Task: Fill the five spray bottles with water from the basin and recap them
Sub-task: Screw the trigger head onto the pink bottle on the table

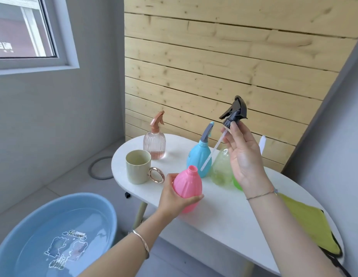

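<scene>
Left hand (175, 193) wrapped around the pink bottle (187, 187), neck open, tilted a bit, base resting near the front edge of the white table (230, 222). Right hand (244, 156) raised above the table, fingers pinching the black spray head (235, 111) at its collar; clear dip tube (213, 151) hangs down-left, free of the bottle neck.

Hidden or unclear: right palm covers most of the clear green bottle (222, 168) and nearly all of a brighter green bottle (237, 183) behind the wrist; their tops can't be seen. A white piece (262, 142) pokes out behind the hand, can't tell what. Blue bottle (199, 158), capped, partly behind the tube. Ribbed glass bottle (154, 145), capped, stands at the back, liquid low. Mug (138, 169) stands just left of the pink bottle.

Blue basin (54, 236) with water sits on the floor, lower left, cut off by the frame. Yellow cloth (306, 222) lies at the table's right end, overhanging the edge. Open tabletop in front between the hands; wood wall (234, 56) close behind.
</scene>
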The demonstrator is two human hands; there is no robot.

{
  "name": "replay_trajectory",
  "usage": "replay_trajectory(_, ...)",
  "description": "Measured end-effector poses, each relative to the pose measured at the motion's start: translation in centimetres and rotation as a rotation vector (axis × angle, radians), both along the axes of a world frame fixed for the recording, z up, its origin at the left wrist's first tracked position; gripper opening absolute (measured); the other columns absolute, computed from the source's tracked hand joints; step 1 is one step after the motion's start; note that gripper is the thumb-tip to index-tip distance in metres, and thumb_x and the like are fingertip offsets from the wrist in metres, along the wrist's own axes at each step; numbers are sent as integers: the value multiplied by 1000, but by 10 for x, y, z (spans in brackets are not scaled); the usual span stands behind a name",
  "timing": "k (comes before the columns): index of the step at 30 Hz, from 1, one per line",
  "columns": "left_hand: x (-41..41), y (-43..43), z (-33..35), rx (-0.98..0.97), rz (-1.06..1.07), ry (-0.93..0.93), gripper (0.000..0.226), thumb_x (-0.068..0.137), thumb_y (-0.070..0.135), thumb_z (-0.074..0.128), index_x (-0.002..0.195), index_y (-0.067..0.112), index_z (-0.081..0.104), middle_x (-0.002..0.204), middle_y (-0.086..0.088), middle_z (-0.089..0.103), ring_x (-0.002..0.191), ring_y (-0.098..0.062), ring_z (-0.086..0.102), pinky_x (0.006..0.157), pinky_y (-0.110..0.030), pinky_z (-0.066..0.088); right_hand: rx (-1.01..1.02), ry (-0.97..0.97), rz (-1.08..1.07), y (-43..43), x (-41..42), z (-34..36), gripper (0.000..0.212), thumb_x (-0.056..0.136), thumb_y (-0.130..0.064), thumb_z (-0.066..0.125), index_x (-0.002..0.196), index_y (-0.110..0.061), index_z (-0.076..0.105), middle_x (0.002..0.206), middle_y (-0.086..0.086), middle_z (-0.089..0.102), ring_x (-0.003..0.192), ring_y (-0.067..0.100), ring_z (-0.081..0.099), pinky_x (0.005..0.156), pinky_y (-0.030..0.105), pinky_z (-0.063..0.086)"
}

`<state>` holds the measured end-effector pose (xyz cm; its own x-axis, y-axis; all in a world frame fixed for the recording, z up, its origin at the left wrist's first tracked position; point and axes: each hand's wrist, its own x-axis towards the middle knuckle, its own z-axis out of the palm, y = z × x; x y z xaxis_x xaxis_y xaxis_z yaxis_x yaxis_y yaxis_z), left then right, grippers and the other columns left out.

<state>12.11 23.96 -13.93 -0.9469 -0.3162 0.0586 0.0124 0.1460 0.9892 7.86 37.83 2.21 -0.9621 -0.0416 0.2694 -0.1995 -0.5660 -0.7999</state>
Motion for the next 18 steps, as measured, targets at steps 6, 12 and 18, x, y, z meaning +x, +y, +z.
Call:
replay_trajectory(6, -2, -3, -6, 12, -8, -6, 90, 43, 50, 94, 116, 31, 44, 115, 10, 57, 103, -3, 58, 73, -17, 51, 30, 52, 0, -14, -9, -15, 15, 87, -10, 61, 102, -13, 63, 85, -8, 71, 83, 10, 66, 84, 20, 50)
replay_trajectory(12, -2, -3, -10, -2, -9, 0, 94, 40, 59, 88, 117, 32, 43, 117, 11, 56, 105, -1, 57, 76, -16, 50, 192, 80, -4, -22, -12, -36, 32, 79, -13, 69, 110, -7, 62, 97, -4, 72, 95, 10, 65, 96, 26, 48)
replay_trajectory(18, -4, -12, -12, -86, -112, -12, 96, 54, 45, 94, 129, 30, 37, 121, 13, 52, 111, -3, 55, 82, -17, 50, 514, 81, 167, -12, -14, -63, 25, 80, 2, 69, 101, -10, 66, 95, -2, 72, 91, 7, 66, 83, 17, 48)
